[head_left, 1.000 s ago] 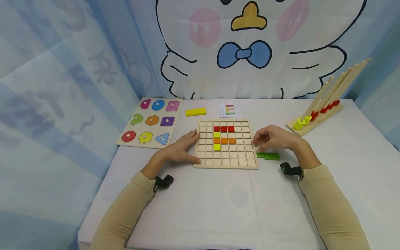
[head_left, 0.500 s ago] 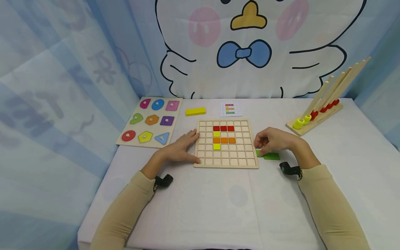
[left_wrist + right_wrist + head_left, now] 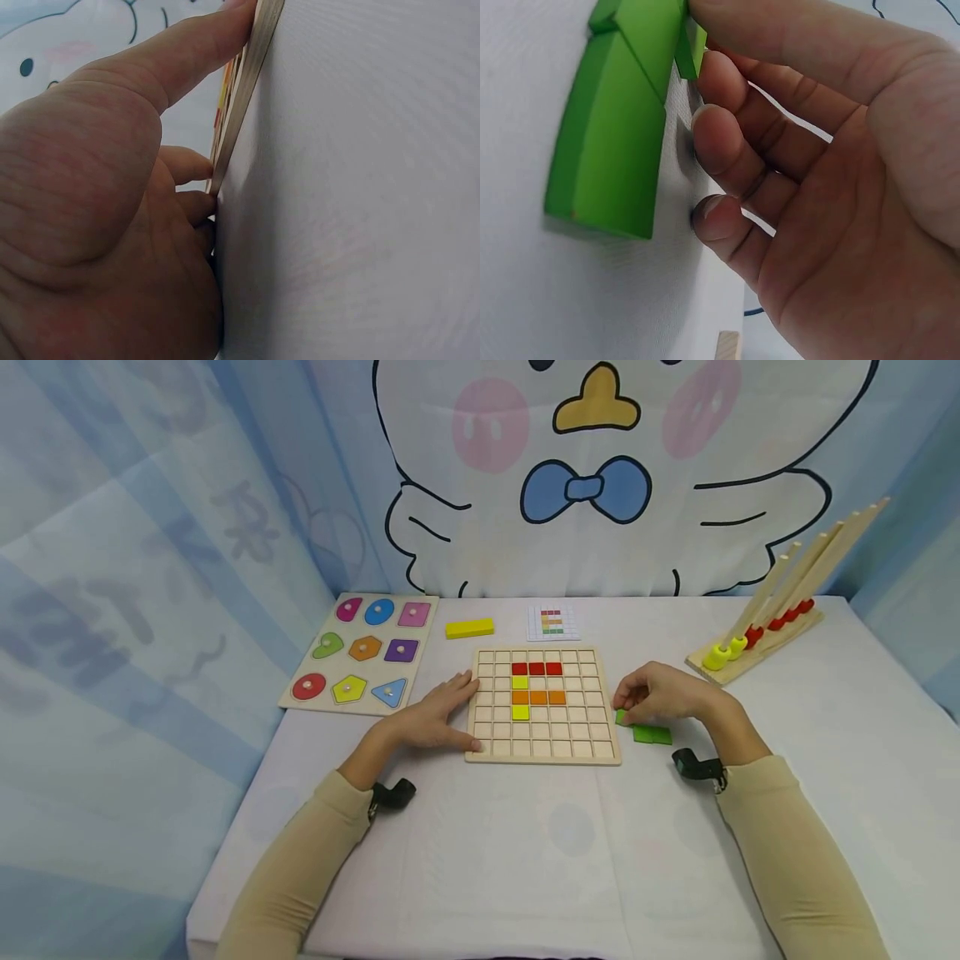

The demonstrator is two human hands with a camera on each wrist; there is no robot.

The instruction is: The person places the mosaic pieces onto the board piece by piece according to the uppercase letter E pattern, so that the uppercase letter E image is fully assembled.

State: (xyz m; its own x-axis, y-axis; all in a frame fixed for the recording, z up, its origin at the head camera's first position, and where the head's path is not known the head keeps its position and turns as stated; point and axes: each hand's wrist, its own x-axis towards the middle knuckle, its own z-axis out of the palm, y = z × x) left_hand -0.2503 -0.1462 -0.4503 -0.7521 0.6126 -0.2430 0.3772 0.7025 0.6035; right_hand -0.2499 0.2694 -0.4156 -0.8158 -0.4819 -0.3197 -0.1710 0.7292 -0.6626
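In the head view a wooden grid board (image 3: 543, 756) lies mid-table, with red tiles (image 3: 536, 668), yellow tiles (image 3: 520, 712) and orange tiles (image 3: 538, 697) in some cells. Along its left side rests my left hand (image 3: 435, 717), fingers stretched out and thumb on the near corner; the left wrist view shows the thumb against the board's edge (image 3: 247, 97). Just right of the board, my right hand (image 3: 663, 693) pinches a small green tile (image 3: 694, 52) between thumb and fingers. Beside it on the cloth lie two more green tiles (image 3: 652, 735), edge to edge.
A shape puzzle board (image 3: 345, 660) lies to the left. Behind the grid board are a yellow bar (image 3: 470, 628) and a pattern card (image 3: 553, 622). At the back right stands a peg stand (image 3: 731, 664) with yellow and red beads. A printed curtain (image 3: 585, 560) hangs behind the table.
My right hand has shifted slightly right, and the green tile by its thumb has come away from the other green tiles, now tilted up. My left hand and the board stay put.
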